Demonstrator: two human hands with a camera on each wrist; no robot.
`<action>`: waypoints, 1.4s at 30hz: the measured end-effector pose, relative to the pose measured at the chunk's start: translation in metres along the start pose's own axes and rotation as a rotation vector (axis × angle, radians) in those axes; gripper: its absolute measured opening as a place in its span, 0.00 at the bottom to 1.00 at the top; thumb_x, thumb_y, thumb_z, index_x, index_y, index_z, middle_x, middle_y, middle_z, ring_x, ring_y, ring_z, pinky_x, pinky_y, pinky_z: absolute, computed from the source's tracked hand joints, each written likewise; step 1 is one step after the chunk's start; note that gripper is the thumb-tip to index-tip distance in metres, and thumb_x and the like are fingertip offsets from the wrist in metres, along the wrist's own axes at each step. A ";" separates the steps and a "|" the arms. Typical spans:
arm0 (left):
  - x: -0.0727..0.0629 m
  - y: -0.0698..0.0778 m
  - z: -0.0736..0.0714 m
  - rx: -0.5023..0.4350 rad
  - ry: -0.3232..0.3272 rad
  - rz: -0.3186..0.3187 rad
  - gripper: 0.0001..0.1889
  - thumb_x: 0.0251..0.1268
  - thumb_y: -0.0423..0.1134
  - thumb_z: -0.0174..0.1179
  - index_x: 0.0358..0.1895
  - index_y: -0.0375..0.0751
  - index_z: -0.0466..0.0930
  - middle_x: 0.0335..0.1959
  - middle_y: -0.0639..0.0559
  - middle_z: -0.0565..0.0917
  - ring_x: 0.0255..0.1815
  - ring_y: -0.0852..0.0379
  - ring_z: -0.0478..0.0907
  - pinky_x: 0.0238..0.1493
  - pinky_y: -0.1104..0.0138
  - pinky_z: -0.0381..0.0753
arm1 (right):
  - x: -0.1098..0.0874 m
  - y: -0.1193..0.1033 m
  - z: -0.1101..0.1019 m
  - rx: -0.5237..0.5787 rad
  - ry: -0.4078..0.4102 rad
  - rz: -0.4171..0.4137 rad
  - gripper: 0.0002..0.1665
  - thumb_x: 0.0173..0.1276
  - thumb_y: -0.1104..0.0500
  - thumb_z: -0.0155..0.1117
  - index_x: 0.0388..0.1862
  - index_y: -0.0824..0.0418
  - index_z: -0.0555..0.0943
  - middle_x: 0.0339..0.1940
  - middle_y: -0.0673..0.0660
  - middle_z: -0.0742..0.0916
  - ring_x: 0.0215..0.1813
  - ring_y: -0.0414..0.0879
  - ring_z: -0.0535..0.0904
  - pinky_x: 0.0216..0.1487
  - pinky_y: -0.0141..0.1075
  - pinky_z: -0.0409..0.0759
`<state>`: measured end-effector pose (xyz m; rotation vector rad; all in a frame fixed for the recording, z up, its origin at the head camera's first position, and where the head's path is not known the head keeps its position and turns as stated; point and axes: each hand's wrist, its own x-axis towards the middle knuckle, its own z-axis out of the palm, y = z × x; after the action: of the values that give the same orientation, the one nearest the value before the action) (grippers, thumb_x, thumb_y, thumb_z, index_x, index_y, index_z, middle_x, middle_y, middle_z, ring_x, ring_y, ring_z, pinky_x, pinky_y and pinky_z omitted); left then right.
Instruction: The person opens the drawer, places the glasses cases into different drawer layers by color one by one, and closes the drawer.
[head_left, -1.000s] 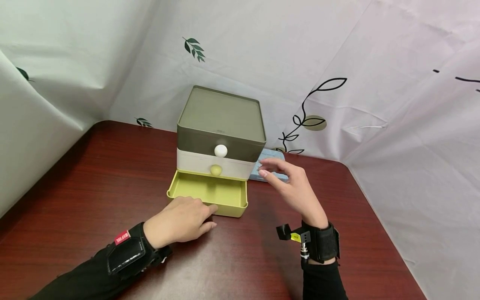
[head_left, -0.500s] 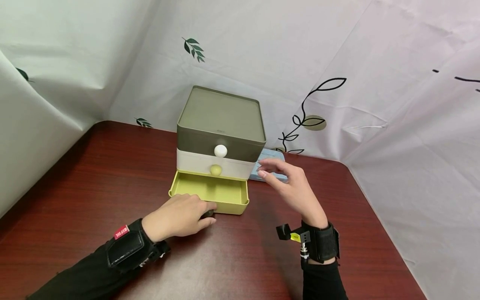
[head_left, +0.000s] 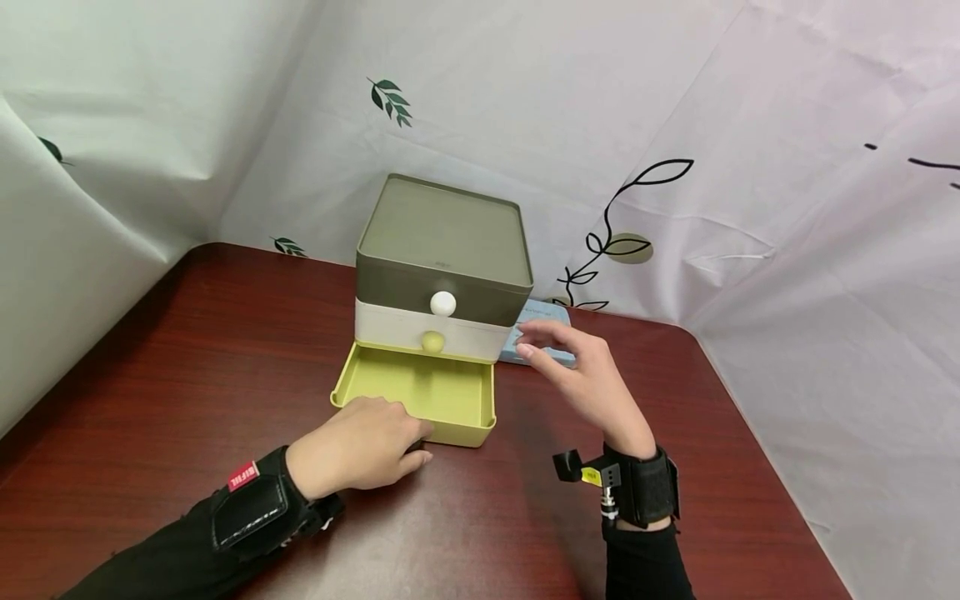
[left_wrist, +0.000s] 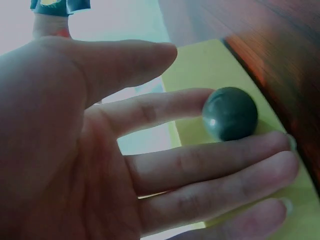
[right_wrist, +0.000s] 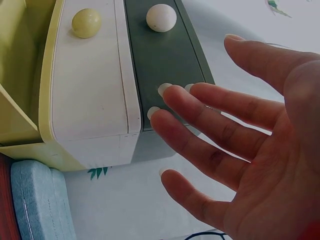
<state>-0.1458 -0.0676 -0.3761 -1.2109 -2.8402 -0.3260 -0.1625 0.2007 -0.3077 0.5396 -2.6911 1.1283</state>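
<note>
A small cabinet [head_left: 444,267] has a dark green top tier, a white middle tier and a yellow-green bottom drawer [head_left: 459,433], which is pulled out. At its front is my left hand [head_left: 367,446], palm toward the drawer face. The left wrist view shows the dark green round knob [left_wrist: 230,115] held between the index and middle fingers, with the thumb apart from it. My right hand [head_left: 588,375] hovers beside the cabinet's right side, fingers loosely bent, holding nothing. In the right wrist view its fingertips appear in front of the dark green tier.
A light blue box-like item [head_left: 543,312] lies behind my right hand, beside the cabinet. A white knob [head_left: 442,303] and a yellow-green knob [head_left: 432,342] mark the upper tiers. White patterned cloth [head_left: 480,100] borders the reddish-brown table [head_left: 247,333].
The bottom drawer slid slightly inward between the earlier frames, then came outward, further than before. My left hand moved along with it. The right hand stays nearly in place.
</note>
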 end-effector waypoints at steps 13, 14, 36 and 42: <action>-0.007 0.010 -0.001 -0.016 -0.035 0.095 0.14 0.60 0.48 0.63 0.19 0.52 0.75 0.15 0.60 0.73 0.20 0.57 0.74 0.24 0.62 0.73 | -0.002 0.001 0.000 -0.012 -0.013 0.014 0.17 0.68 0.47 0.62 0.55 0.43 0.79 0.45 0.43 0.86 0.50 0.34 0.80 0.60 0.41 0.73; -0.007 0.010 -0.001 -0.020 -0.040 0.094 0.14 0.60 0.48 0.63 0.19 0.52 0.74 0.15 0.60 0.72 0.19 0.57 0.74 0.24 0.62 0.73 | -0.003 0.001 0.000 -0.014 -0.013 0.017 0.17 0.68 0.46 0.62 0.55 0.43 0.79 0.45 0.43 0.86 0.50 0.34 0.80 0.60 0.41 0.73; -0.017 0.026 0.005 -0.001 -0.069 0.158 0.17 0.60 0.50 0.63 0.17 0.52 0.72 0.14 0.59 0.72 0.18 0.58 0.72 0.23 0.63 0.72 | -0.002 0.002 -0.001 -0.016 -0.024 0.021 0.17 0.68 0.46 0.62 0.55 0.42 0.79 0.45 0.43 0.86 0.51 0.34 0.80 0.60 0.41 0.74; -0.019 0.027 0.006 0.016 -0.058 0.166 0.17 0.59 0.49 0.64 0.15 0.52 0.71 0.14 0.59 0.72 0.17 0.59 0.71 0.22 0.64 0.71 | -0.001 0.002 -0.001 -0.024 -0.027 0.023 0.18 0.68 0.45 0.62 0.56 0.42 0.79 0.45 0.43 0.86 0.51 0.34 0.80 0.61 0.41 0.74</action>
<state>-0.1127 -0.0613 -0.3791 -1.4647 -2.7583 -0.2651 -0.1622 0.2034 -0.3087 0.5255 -2.7370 1.1007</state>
